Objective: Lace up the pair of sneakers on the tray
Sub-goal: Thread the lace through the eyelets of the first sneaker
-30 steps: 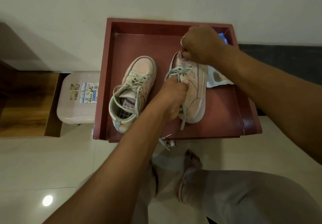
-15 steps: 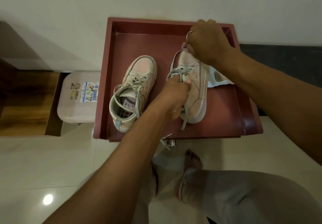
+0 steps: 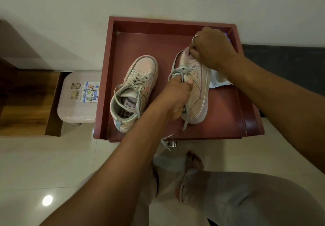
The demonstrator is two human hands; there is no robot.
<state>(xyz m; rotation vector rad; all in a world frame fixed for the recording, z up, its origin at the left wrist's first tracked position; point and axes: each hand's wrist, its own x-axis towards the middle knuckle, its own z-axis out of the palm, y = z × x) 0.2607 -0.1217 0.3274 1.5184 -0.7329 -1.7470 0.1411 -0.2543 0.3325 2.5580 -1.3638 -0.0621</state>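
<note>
Two pale pink lace-up sneakers (image 3: 140, 78) are held in the dark red wooden tray (image 3: 140, 44); the right sneaker (image 3: 199, 92) is gripped mid-laces by the left hand (image 3: 174, 100), its toe pinched by the right hand (image 3: 211, 51). "SQUARE" is read on a white printed sticker (image 3: 90, 93) left of the tray.

One dark red tray (image 3: 105, 78) carries two pale pink sneakers, the left sneaker (image 3: 140, 78) and the right sneaker (image 3: 198, 92), plus one white cloth (image 3: 218, 81). Two hands are on the right sneaker, the left hand (image 3: 175, 100) and the right hand (image 3: 212, 49) (one ring (image 3: 196, 36) shows on the right). Beside the tray stands one pale stool (image 3: 73, 109) bearing three stickers (image 3: 90, 92), and one bare foot (image 3: 193, 160) shows plainly below.
</note>
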